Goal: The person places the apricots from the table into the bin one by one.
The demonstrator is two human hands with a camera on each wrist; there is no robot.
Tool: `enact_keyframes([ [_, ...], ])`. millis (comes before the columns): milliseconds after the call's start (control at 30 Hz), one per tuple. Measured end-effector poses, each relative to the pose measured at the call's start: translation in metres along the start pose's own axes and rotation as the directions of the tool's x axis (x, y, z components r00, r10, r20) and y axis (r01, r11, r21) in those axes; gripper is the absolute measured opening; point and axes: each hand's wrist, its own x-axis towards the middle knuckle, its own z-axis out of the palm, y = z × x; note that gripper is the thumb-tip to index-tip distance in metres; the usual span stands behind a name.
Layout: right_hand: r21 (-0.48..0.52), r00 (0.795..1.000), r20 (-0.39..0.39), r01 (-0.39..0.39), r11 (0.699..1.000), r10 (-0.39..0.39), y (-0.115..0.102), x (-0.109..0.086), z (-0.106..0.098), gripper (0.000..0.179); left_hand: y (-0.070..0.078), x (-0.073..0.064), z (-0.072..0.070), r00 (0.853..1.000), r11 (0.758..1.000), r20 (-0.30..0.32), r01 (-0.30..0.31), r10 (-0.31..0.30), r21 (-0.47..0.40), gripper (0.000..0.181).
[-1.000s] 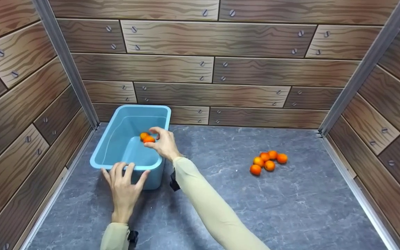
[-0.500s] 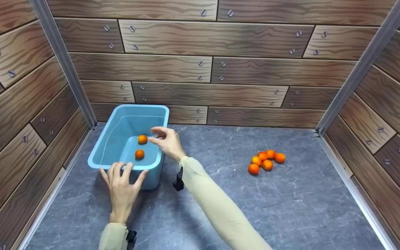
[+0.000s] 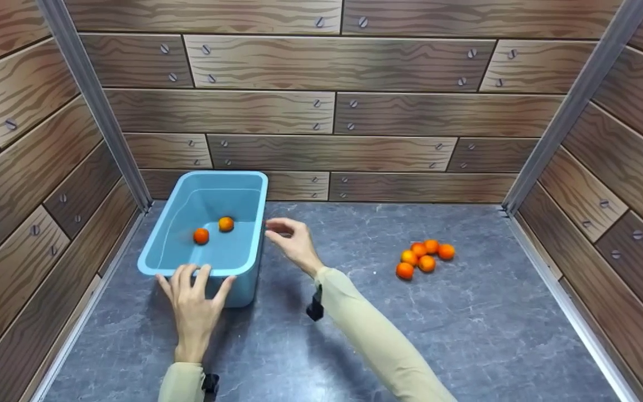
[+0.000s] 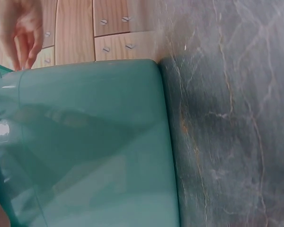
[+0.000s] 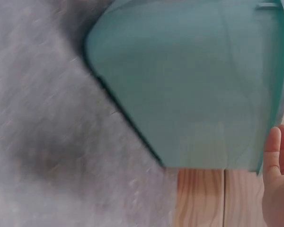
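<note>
Two small orange fruits [image 3: 201, 236] lay inside the pale blue bin [image 3: 246, 287], near each other but apart. Six more in a loose cluster [image 3: 418, 249] sat on the grey marbled floor [image 3: 494, 312], well to the right of the bin. The left hand [image 3: 194, 307] rested on the bin's near rim, its fingers spread and the thumb held off to the right along the same edge; how firmly it pressed could not be told. The right hand [image 3: 294, 243] was just outside the bin's right rim, fingers loosely bent toward the thumb, with a gap between them and nothing pinched. Whether its fingertips touched the rim was not clear.

Each fruit looked light, round and firm, with a smooth skin that would probably roll at a nudge more readily than it would slide. A thumb and two fingers set on opposite sides, around the widest part, seemed the surest hold; a hard squeeze might have bruised the flesh, and a pinch too high might have slipped off. In the cluster, the fruit at the near left end offered the easiest access, while those in the middle were crowded by neighbours. The bin appeared to be thin, fairly stiff plastic, light enough to shift if bumped, and its flared rim gave the best place to steady it.
</note>
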Motion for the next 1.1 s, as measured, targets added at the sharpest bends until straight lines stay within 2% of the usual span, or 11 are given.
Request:
enact_keyframes([
  [133,-0.019,1.0,0.019,-0.004,1.0,0.004,-0.004,-0.018,-0.016,0.024,0.001,0.001,-0.002,1.0,1.0,-0.005,0.006,-0.006,-0.008,0.049],
  [400,-0.044,0.998,0.01,-0.061,0.997,0.062,0.013,-0.038,-0.05,0.024,0.001,-0.001,-0.004,1.0,1.0,-0.007,0.005,-0.005,0.001,0.049],
  [533,-0.073,0.997,-0.029,-0.076,0.994,0.074,0.025,-0.044,-0.071,0.024,0.001,-0.001,-0.002,1.0,1.0,0.001,0.001,-0.001,0.014,0.048],
  [767,-0.054,0.989,-0.101,-0.115,0.992,0.109,0.047,-0.053,-0.112,0.028,0.002,0.0,-0.001,1.0,1.0,0.002,0.001,-0.001,0.006,0.049],
  [900,-0.016,0.976,-0.166,-0.148,0.989,0.143,0.072,-0.053,-0.138,0.028,0.002,0.0,-0.001,1.0,1.0,-0.007,-0.002,0.002,0.0,0.049],
  [1000,0.012,0.957,-0.233,-0.174,0.985,0.172,0.09,-0.054,-0.157,0.029,0.002,0.0,-0.001,1.0,1.0,-0.014,-0.004,0.003,-0.006,0.049],
  [1100,0.015,0.936,-0.292,-0.202,0.979,0.197,0.095,-0.056,-0.176,0.03,0.001,0.0,-0.001,1.0,1.0,-0.013,-0.003,0.003,-0.006,0.049],
])
